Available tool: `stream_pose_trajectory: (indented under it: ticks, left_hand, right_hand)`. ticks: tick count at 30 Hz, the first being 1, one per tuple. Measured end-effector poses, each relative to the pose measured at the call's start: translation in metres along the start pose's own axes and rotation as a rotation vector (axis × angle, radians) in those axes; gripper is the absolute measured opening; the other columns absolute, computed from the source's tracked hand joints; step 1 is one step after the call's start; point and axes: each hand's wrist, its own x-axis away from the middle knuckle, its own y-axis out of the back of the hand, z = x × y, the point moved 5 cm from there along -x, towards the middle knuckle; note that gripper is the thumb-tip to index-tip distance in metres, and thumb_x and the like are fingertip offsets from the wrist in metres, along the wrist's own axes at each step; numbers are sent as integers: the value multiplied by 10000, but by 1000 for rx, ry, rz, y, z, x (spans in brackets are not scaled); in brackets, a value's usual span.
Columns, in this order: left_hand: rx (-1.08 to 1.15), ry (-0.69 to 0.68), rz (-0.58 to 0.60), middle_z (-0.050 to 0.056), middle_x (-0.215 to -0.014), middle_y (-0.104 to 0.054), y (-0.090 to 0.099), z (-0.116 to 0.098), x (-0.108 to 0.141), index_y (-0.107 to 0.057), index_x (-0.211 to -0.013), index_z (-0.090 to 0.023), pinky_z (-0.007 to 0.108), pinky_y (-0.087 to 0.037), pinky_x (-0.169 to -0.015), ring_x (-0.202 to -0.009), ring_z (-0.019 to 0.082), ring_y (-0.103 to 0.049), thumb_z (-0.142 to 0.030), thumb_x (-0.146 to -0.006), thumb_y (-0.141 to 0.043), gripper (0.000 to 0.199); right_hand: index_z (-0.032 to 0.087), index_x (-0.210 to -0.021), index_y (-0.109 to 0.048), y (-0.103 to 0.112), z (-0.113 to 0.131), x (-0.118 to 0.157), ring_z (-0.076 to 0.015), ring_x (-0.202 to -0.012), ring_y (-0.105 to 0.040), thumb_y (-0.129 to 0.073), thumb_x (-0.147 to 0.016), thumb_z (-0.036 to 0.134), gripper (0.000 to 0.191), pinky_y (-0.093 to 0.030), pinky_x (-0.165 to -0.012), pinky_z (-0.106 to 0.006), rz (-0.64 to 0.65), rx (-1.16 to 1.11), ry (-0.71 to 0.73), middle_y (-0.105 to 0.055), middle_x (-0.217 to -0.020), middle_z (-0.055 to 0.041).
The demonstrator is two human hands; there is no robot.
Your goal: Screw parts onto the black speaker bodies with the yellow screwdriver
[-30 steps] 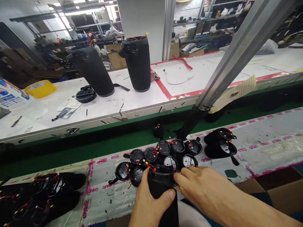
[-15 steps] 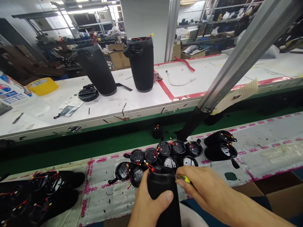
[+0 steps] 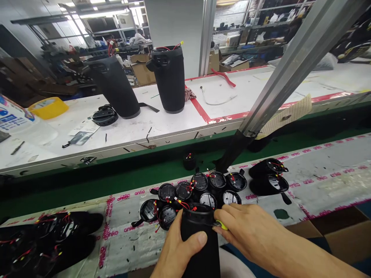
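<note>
My left hand (image 3: 185, 245) is wrapped round a black cloth-covered speaker housing (image 3: 202, 247), upright with its top open. Red wires with small connectors (image 3: 184, 204) stick out over its rim. Closed around a small tool with a yellow-green handle (image 3: 222, 224), my right hand (image 3: 246, 222) presses against the right side of the housing's rim. The tool's tip is mostly hidden at the rim, so its kind is unclear. Just beyond the housing stand several similar open black housings (image 3: 166, 191), wires showing in their tops.
More housings lie at the lower left (image 3: 69, 227) and right (image 3: 268, 183). On the white shelf (image 3: 168, 125) stand two tall housings (image 3: 171, 81), near a yellow tape roll (image 3: 48, 107) and a black round part (image 3: 104, 115). A slanted metal post (image 3: 284, 73) crosses the right side.
The right hand and tool have shifted slightly left and down along the housing's rim. The left hand keeps its hold, and the whole view has moved a little.
</note>
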Motion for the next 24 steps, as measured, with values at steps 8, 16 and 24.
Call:
stream_pose_trajectory:
  ticks: [8, 16, 24]
  left_hand:
    - [-19, -10, -32, 110, -1389, -774, -1, 4, -1, -671, -1342, -224, 524, -465, -1184, -1334, 395, -673, -543, -790, -836, 659]
    - [-189, -21, -185, 101, -1383, -785, 3, 0, 7, -656, -1322, -243, 512, -475, -1170, -1369, 397, -654, -539, -755, -859, 671]
    - [-310, 60, -371, 163, -1357, -782, 8, 7, 11, -641, -1349, -172, 558, -469, -1159, -1344, 441, -656, -496, -676, -839, 772]
  right_hand:
    - [261, -997, -480, -4, -1, 1, -205, -634, -643, -516, -1077, 191, 112, -356, -565, -376, 4, -14, 14, -633, -808, 33]
    - [279, -976, -459, -4, 3, 1, -229, -615, -662, -697, -984, 210, 248, -334, -544, -402, 109, 92, 22, -644, -800, 29]
    - [284, -894, -473, -6, 7, -4, -235, -588, -629, -647, -1026, 227, 226, -218, -490, -427, 198, 143, 41, -651, -752, 21]
